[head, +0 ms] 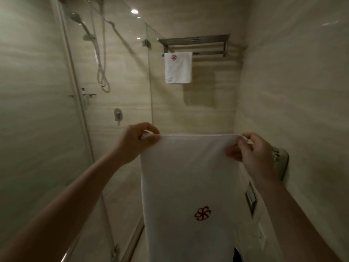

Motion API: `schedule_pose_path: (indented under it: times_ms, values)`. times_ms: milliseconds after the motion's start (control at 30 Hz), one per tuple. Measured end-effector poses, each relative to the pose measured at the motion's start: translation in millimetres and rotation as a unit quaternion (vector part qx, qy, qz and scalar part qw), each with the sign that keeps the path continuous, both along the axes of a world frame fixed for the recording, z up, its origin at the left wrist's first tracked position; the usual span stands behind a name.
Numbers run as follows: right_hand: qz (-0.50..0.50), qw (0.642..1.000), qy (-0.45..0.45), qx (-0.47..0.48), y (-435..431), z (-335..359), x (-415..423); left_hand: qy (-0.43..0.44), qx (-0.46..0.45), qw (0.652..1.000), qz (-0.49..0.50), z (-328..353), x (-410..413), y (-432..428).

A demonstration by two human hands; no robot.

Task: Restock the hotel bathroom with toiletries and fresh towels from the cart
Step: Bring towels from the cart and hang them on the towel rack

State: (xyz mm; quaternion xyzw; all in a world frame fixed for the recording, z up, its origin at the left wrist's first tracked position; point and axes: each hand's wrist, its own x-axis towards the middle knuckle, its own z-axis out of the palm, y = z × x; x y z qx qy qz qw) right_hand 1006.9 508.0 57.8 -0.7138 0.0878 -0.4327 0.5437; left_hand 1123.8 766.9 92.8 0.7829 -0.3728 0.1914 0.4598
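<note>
Both hands pinched the top corners of a white towel (188,182), left hand (137,140) and right hand (253,150) stretching it flat. It hung well below the wall rack (194,41), where another towel (178,68) was draped.

One head-worn view — forward, towel (188,176) close in front, wall rack (194,43) beyond.

A white towel (188,176) with a red flower emblem hangs flat, its top corners pinched by the left hand (137,140) and right hand (253,150). A matching second towel (178,69) hangs over the wall rack (207,39), at its left end
</note>
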Motion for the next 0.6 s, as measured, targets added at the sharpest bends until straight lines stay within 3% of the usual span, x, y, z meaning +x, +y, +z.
schedule_pose_path:
  times_ms: [200,300,467,600]
  values:
    - [-0.039,0.999,0.016,-0.032,-19.8,13.7,82.9,-0.098,0.225,0.969,-0.027,8.8,102.0,-13.9]
    - [-0.054,0.997,0.025,-0.04,-30.3,19.0,119.4,-0.144,0.263,0.954,-0.013,11.4,144.0,-32.0]
    - [-0.082,0.995,0.008,-0.047,-50.9,25.1,175.8,-0.137,0.195,0.971,0.012,18.4,203.9,-69.8]
    - [-0.081,0.994,-0.063,-0.029,-64.6,31.1,228.2,0.001,0.065,0.998,0.009,30.9,253.0,-108.7]
